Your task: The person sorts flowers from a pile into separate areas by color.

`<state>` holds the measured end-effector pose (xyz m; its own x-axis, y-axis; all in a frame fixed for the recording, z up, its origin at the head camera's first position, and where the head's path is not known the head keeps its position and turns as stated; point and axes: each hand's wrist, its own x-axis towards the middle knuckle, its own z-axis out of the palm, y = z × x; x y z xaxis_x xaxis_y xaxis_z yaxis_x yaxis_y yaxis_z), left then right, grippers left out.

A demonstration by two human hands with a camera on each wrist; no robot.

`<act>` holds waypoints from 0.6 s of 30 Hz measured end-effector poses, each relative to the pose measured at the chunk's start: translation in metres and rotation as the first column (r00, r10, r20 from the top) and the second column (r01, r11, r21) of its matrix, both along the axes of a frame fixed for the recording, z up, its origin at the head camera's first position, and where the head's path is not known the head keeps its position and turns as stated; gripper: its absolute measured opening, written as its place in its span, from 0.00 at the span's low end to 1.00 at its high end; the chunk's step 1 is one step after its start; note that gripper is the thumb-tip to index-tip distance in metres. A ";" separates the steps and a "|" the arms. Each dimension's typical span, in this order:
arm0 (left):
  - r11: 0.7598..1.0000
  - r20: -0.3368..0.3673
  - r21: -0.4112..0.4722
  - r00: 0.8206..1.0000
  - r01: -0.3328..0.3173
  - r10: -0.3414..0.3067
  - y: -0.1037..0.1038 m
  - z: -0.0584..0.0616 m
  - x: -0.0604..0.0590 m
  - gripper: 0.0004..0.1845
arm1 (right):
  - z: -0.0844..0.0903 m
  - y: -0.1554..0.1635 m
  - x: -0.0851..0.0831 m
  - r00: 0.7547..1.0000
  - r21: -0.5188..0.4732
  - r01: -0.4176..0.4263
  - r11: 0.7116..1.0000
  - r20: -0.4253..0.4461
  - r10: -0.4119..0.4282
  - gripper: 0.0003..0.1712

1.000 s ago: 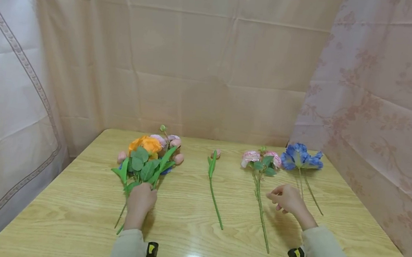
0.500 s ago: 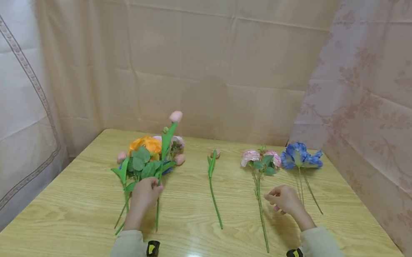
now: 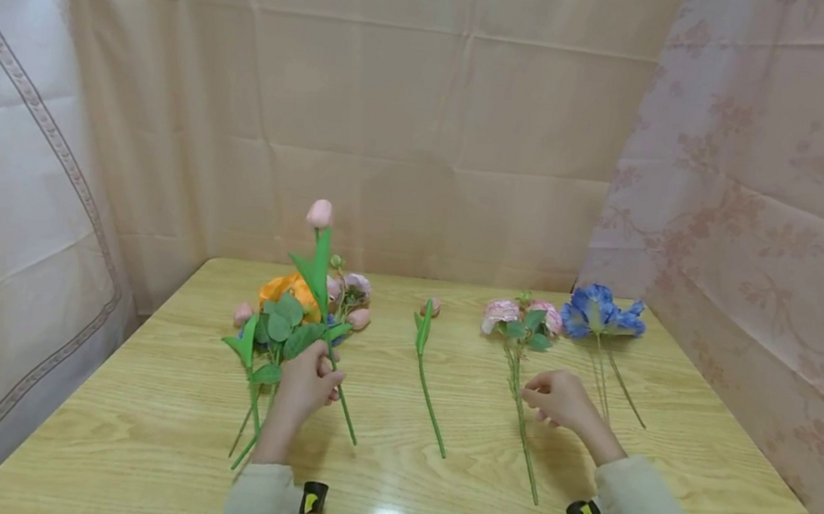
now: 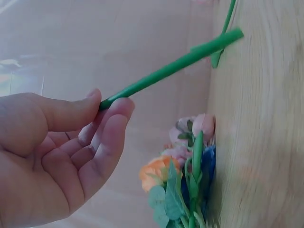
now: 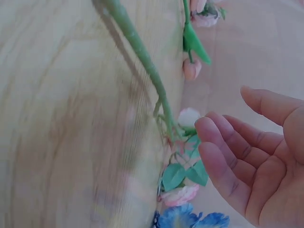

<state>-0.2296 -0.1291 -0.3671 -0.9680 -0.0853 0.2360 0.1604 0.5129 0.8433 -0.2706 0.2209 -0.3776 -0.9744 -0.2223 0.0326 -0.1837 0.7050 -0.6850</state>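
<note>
Pink held bloom (image 3: 320,214), head view only

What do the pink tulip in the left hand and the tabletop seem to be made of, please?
The pink tulip looks artificial, perhaps smooth, low-sheen plastic: its green stem is evenly coloured, with a blunt end. The tabletop looks like wood or laminate, slightly glossy, given its streaked grain and bright glare.

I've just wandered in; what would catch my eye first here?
Probably the pink tulip, its stem pinched by the left hand, its bud showing against the beige cloth. Next, likely the orange flower on the table's left side and the blue flowers at its far right.
</note>
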 end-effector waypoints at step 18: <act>0.970 0.025 0.037 0.970 0.241 -0.242 0.044 0.006 0.008 0.03 | -0.002 -0.078 0.031 0.932 -0.229 -0.351 0.908 0.005 0.362 0.13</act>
